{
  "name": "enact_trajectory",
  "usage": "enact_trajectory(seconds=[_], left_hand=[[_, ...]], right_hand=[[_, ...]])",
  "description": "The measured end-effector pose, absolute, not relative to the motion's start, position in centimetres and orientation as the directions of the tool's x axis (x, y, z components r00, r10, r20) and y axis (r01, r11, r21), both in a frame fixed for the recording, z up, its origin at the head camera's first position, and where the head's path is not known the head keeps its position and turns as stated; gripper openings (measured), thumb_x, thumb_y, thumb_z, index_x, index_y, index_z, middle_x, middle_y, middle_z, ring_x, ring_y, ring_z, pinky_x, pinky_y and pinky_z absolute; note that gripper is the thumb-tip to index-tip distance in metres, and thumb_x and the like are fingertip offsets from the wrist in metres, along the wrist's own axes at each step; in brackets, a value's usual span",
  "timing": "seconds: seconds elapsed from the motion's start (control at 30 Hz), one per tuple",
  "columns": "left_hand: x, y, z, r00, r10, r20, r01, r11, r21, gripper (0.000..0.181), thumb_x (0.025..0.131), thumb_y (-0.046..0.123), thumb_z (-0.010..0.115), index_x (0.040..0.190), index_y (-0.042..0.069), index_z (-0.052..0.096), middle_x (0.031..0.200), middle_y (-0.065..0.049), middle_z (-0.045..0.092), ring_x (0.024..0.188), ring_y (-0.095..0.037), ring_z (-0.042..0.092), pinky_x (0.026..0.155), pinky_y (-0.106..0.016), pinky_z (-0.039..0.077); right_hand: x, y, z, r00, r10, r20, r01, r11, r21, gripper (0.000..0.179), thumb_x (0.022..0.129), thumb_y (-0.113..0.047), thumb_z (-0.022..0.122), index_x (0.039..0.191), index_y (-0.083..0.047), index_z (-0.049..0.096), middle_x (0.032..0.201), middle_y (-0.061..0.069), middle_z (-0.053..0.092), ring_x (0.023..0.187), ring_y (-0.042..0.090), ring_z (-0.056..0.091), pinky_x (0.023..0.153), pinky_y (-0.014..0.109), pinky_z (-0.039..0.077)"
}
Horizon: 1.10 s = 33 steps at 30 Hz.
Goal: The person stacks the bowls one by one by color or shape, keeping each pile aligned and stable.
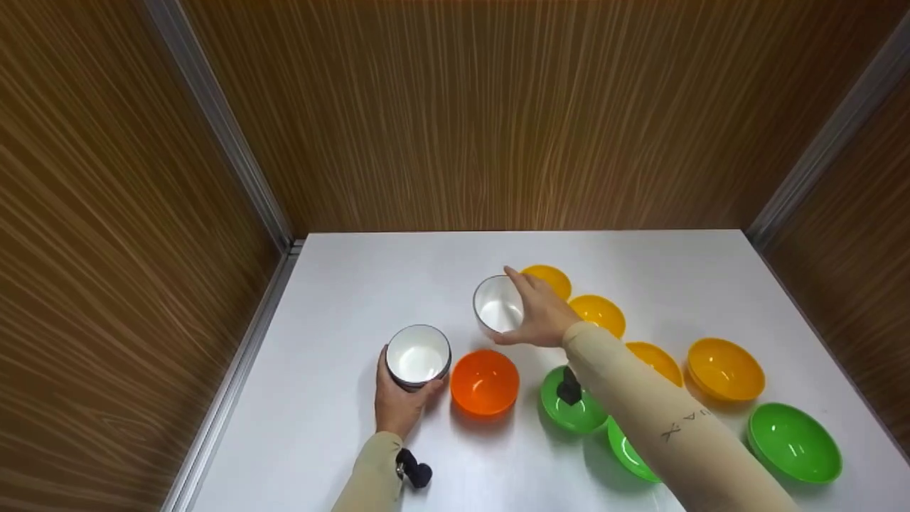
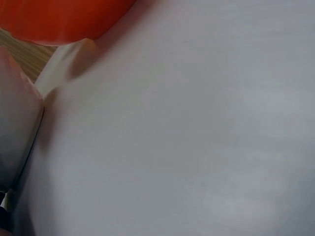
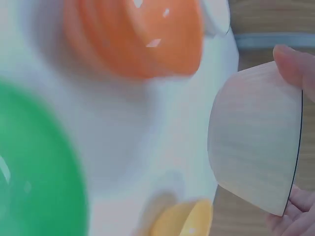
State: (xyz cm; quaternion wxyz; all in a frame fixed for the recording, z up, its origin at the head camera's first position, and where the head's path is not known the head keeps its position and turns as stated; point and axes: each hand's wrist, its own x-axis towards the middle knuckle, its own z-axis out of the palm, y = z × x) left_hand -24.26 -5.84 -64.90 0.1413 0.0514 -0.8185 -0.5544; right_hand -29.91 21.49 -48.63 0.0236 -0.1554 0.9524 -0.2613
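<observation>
My left hand (image 1: 399,404) grips the side of a white bowl stack (image 1: 418,353) with dark rims, which sits upright on the table. To its right, a single white bowl (image 1: 496,307) is pinched at its rim between the thumb and fingers of my right hand (image 1: 546,314). The right wrist view shows this bowl (image 3: 253,140) from the side, held above the table. Between the hands, nearer the front, stand nested orange bowls (image 1: 485,384). The left wrist view catches only the edge of the white stack (image 2: 15,123); the left hand's fingers are mostly hidden there.
Yellow bowls (image 1: 598,313) run diagonally behind and below the right arm, with another yellow bowl (image 1: 725,370) further right. Green bowls (image 1: 569,412) lie in front, partly covered by the forearm; a larger green bowl (image 1: 795,442) is at far right. Wood-patterned walls (image 1: 483,121) enclose the white table (image 1: 370,270).
</observation>
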Motion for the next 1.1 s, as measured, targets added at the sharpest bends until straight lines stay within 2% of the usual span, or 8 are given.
enact_trajectory(seconds=[0.2, 0.33, 0.57, 0.77, 0.97, 1.1], left_hand=[[-24.4, -5.5, -64.9, -0.96, -0.234, 0.152, 0.061, 0.356, 0.933, 0.124, 0.056, 0.047, 0.091, 0.152, 0.014, 0.021, 0.152, -0.008, 0.032, 0.137, -0.024, 0.033, 0.115, -0.04, 0.025], [-24.6, -5.5, -64.9, -0.965, -0.223, 0.138, 0.053, 0.35, 0.935, 0.123, 0.056, 0.048, 0.091, 0.152, 0.015, 0.021, 0.15, -0.006, 0.035, 0.135, -0.024, 0.035, 0.114, -0.043, 0.026], [-24.6, -5.9, -65.0, -0.971, -0.224, 0.082, 0.0, 0.347, 0.938, 0.12, 0.057, 0.056, 0.087, 0.152, 0.028, 0.018, 0.147, 0.005, 0.036, 0.131, -0.017, 0.038, 0.112, -0.042, 0.031], [-24.6, -6.1, -64.9, -0.974, -0.22, 0.046, -0.041, 0.378, 0.925, 0.12, 0.056, 0.067, 0.081, 0.152, 0.038, 0.014, 0.15, 0.007, 0.032, 0.135, -0.013, 0.033, 0.113, -0.041, 0.03], [-24.4, -6.0, -64.3, -0.974, -0.221, 0.055, -0.025, 0.343, 0.939, 0.122, 0.058, 0.06, 0.085, 0.153, 0.03, 0.015, 0.151, 0.004, 0.033, 0.136, -0.014, 0.032, 0.112, -0.039, 0.03], [-24.1, -5.9, -64.0, -0.976, -0.212, 0.056, -0.018, 0.332, 0.943, 0.121, 0.061, 0.054, 0.086, 0.154, 0.03, 0.013, 0.152, 0.003, 0.031, 0.137, -0.014, 0.031, 0.113, -0.038, 0.029]], right_hand=[[-29.2, 18.1, -47.6, -0.933, -0.356, 0.042, -0.331, 0.812, -0.48, 0.12, 0.059, -0.067, 0.079, 0.154, -0.031, 0.015, 0.151, 0.013, 0.032, 0.134, 0.032, 0.035, 0.102, 0.058, 0.04], [-28.7, 15.7, -47.3, -0.921, -0.387, 0.054, -0.361, 0.788, -0.499, 0.12, 0.059, -0.064, 0.081, 0.154, -0.03, 0.016, 0.151, 0.011, 0.032, 0.132, 0.03, 0.037, 0.102, 0.051, 0.042], [-27.8, 11.3, -48.1, -0.889, -0.446, 0.101, -0.427, 0.73, -0.534, 0.12, 0.06, -0.056, 0.085, 0.154, -0.025, 0.018, 0.148, 0.014, 0.033, 0.13, 0.029, 0.038, 0.103, 0.046, 0.043], [-27.4, 8.7, -49.4, -0.878, -0.467, 0.11, -0.454, 0.734, -0.506, 0.116, 0.062, -0.054, 0.084, 0.154, -0.024, 0.021, 0.142, 0.01, 0.039, 0.126, 0.026, 0.041, 0.101, 0.041, 0.045], [-27.6, 7.7, -50.0, -0.882, -0.456, 0.119, -0.454, 0.753, -0.476, 0.113, 0.063, -0.051, 0.084, 0.153, -0.021, 0.023, 0.142, 0.012, 0.038, 0.127, 0.026, 0.04, 0.101, 0.038, 0.045], [-27.6, 7.6, -50.5, -0.884, -0.45, 0.127, -0.453, 0.757, -0.471, 0.114, 0.061, -0.05, 0.086, 0.153, -0.02, 0.025, 0.143, 0.014, 0.036, 0.128, 0.028, 0.04, 0.101, 0.039, 0.046]])
